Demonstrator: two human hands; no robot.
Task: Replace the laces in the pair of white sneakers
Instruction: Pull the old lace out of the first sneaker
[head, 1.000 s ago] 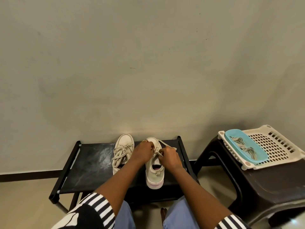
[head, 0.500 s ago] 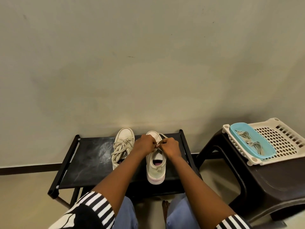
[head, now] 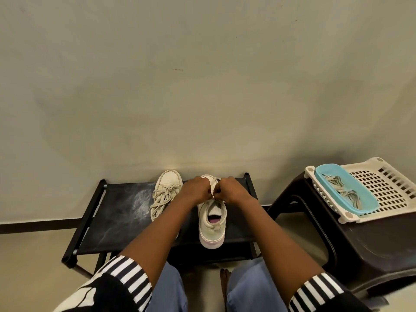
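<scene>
Two white sneakers stand on a black bench (head: 117, 212), toes toward the wall. The left sneaker (head: 166, 190) carries loose, untied laces spread over its top. Over the tongue of the right sneaker (head: 211, 224) my left hand (head: 195, 188) and my right hand (head: 231, 188) meet knuckle to knuckle. Each pinches the lace (head: 213, 188) at the eyelets. The lace itself is mostly hidden under my fingers.
A dark plastic stool (head: 360, 251) stands to the right, bearing a white perforated basket (head: 387, 188) and a blue tray (head: 364, 206) with several spare laces (head: 344, 190). A plain wall rises right behind the bench. My knees and a bare foot are below it.
My hands have come together over the right sneaker's tongue. The lace end that trailed off to the right a second ago is no longer seen.
</scene>
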